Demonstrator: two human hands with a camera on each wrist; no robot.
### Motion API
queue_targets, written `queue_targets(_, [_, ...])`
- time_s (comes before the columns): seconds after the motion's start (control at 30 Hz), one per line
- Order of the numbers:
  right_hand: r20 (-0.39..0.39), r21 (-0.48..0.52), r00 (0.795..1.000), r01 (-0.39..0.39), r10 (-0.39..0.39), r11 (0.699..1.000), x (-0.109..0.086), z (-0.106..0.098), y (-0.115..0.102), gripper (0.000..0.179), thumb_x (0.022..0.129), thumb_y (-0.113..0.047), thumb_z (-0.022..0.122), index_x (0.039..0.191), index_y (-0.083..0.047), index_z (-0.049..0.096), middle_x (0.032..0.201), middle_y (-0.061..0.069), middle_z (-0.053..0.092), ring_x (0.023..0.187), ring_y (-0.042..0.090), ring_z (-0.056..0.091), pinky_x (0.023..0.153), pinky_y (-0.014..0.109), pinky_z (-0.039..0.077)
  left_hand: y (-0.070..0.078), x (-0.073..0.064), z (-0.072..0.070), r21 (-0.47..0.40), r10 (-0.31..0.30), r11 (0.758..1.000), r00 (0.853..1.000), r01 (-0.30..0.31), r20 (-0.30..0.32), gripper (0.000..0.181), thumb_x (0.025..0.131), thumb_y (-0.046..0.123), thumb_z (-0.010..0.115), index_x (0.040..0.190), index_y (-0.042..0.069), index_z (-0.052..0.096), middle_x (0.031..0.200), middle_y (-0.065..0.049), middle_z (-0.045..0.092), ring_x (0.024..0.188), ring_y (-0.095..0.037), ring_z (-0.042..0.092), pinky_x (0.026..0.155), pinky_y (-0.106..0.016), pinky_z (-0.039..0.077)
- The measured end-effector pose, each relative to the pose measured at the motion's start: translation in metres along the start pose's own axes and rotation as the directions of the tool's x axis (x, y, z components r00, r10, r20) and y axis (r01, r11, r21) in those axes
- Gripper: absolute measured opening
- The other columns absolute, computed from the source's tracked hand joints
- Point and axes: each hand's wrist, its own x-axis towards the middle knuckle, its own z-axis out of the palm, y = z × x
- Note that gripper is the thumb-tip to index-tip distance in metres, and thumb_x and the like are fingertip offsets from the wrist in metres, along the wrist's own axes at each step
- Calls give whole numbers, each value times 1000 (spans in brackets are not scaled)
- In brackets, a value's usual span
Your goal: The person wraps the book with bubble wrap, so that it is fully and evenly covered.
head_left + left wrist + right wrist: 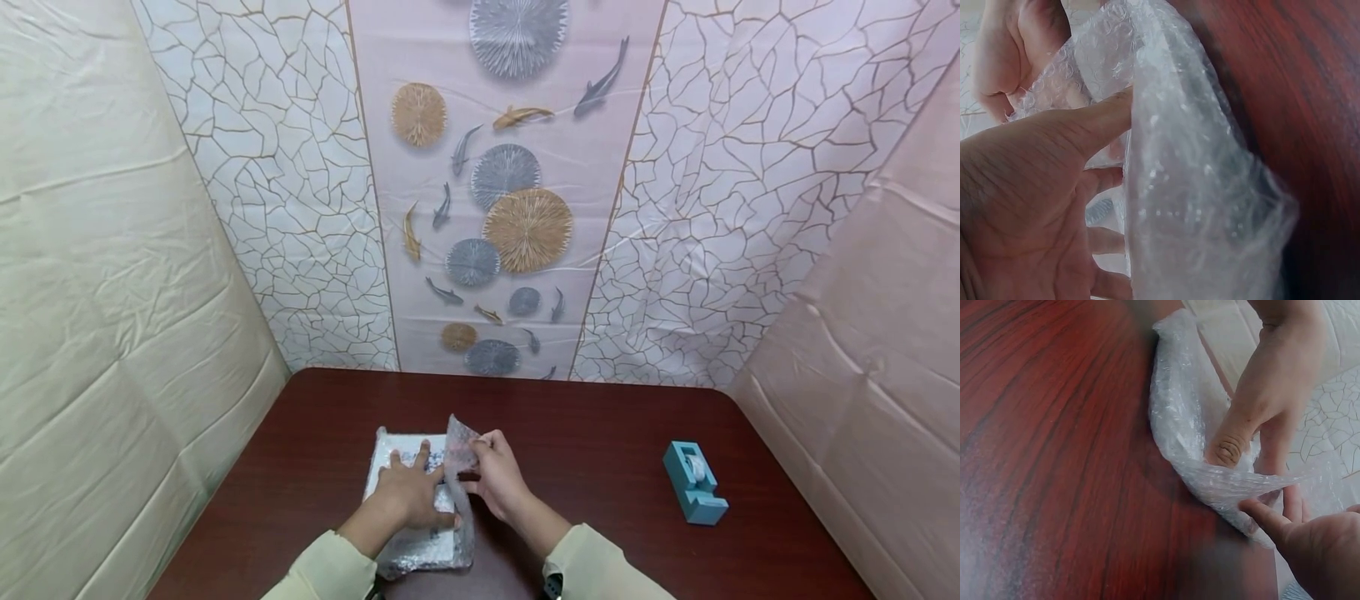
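A flat white rectangular item (444,498) with bluish markings lies on the table, partly wrapped in clear bubble wrap (1191,187). My left hand (408,493) rests on top of it with fingers spread, pressing down; its thumb lies by the wrap's raised right edge. At that edge my right hand (501,477) pinches the upper corner of the loose bubble wrap flap and holds it up off the item. In the right wrist view, the flap (1235,478) is stretched between the two hands.
A light blue tape dispenser (695,483) with a roll of tape stands at the right of the dark red-brown wooden table (585,450). Behind the table hangs a patterned cloth (480,333), with plain cream cloth on both sides.
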Motion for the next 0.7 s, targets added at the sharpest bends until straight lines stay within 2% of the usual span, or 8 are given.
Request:
queue_targets(0.1, [10,24,1000,-2,2,1000,1,0,1,17,116,-14,44,100,-15,38,116,10,62,96,21,73,83,44,65,2,-2,-2,-14,-10,1000,1000,10,8,103,82,85,76,165,28,54,181,-16,33,155,-65,40,114,-72,51])
queue_targets(0.3, [20,22,1000,-3,3,1000,0,0,2,17,117,-14,43,101,-14,38,116,10,64,100,23,75,86,46,65,2,-2,-2,-25,-6,1000,1000,6,3,103,83,83,77,165,25,54,181,-17,33,155,-67,38,116,-74,48])
queue_targets(0.5, [21,28,1000,-11,10,1000,0,0,4,17,116,-14,43,100,-15,37,111,6,57,94,20,72,83,42,64,0,0,0,-85,-6,996,1000,4,-24,116,81,80,83,168,15,44,180,-18,36,153,-69,38,116,-76,47])
queue_targets(0.7, [17,31,1000,-5,5,1000,-3,1,5,16,117,-15,43,102,-14,36,112,5,54,97,19,70,83,42,63,-4,1,0,-156,34,987,998,-41,-52,112,78,76,88,157,9,44,176,-25,38,149,-75,39,111,-81,47])
